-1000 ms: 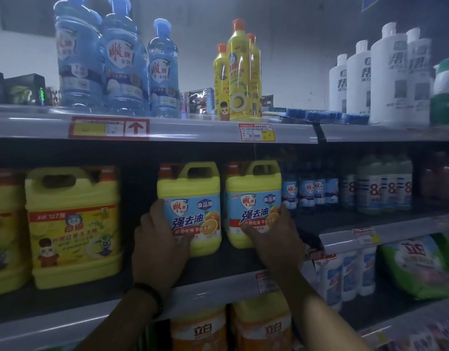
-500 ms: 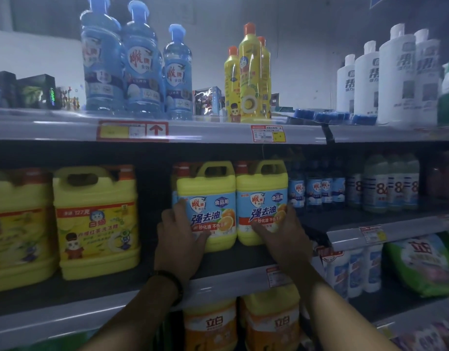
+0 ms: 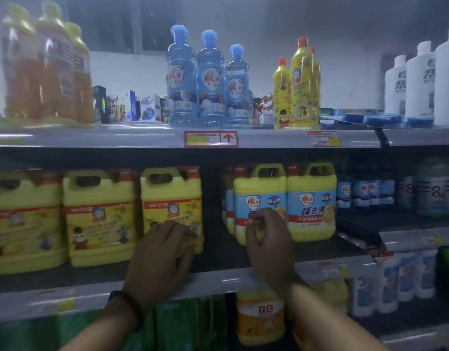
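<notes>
On the middle shelf (image 3: 218,279) stand big yellow detergent jugs. My left hand (image 3: 165,252) holds the lower right corner of a jug with a yellow label (image 3: 171,198), fingers curled over its front. My right hand (image 3: 269,239) grips the lower front of a jug with a blue label (image 3: 260,196), fingers bent against the label. A second blue-labelled jug (image 3: 311,198) stands touching it on the right, with no hand on it. A dark gap separates the two jugs I hold.
Two more yellow-label jugs (image 3: 99,214) stand to the left. The top shelf (image 3: 269,138) carries blue bottles (image 3: 208,79), yellow bottles (image 3: 302,84), orange bottles (image 3: 46,69) and white bottles (image 3: 421,79). Small blue bottles (image 3: 365,191) stand right of the jugs. An orange jug (image 3: 260,315) sits on the shelf below.
The view has swung left. My left hand left the blue-labelled jug for the yellow-label jug. My right hand shifted from the right blue-labelled jug to the left one.
</notes>
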`<state>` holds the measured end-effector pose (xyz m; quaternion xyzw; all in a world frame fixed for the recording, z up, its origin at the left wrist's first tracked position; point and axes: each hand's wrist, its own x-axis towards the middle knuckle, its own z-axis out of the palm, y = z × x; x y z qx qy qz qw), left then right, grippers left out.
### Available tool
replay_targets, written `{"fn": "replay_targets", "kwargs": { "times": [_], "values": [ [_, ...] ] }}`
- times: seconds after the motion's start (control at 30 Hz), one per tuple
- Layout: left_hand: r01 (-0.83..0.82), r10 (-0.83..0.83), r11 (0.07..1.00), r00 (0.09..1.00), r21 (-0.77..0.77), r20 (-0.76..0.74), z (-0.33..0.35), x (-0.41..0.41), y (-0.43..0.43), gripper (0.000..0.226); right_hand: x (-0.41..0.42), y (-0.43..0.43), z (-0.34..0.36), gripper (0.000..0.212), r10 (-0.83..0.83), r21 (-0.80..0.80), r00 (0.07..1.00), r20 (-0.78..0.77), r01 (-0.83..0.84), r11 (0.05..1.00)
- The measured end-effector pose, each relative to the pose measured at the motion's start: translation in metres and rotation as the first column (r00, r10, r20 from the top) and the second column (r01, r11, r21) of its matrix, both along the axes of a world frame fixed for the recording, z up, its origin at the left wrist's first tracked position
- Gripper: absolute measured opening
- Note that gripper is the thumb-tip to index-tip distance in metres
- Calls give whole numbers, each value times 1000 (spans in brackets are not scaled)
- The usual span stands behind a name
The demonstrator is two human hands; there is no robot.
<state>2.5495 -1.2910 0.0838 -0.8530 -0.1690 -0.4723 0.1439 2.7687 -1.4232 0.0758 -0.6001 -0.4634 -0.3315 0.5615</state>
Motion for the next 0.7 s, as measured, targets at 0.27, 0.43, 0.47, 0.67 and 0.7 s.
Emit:
{"fn": "replay_targets", "kwargs": {
  "times": [0.27,0.43,0.47,0.67,0.7],
  "values": [
    [-29,37,994,997,-108,74,-8,-46,53,46,-78,82,0,23,150,44,971,-187,-145,989],
    [206,-139,937,961,-283,237,-19,-46,60,45,-84,101,-11,31,65,46,970,-235,-56,997],
    [200,-136,939,963,-280,231,-20,-46,61,46,-83,102,-13,39,51,12,968,-245,-49,999],
    [104,-53,933,986,-345,156,-24,-42,65,61,-76,109,-11,88,70,-308,933,-353,-186,933],
    [101,-52,933,988,-346,147,-24,-42,66,63,-74,110,-11,85,88,-328,926,-368,-217,919]
  ]
}}
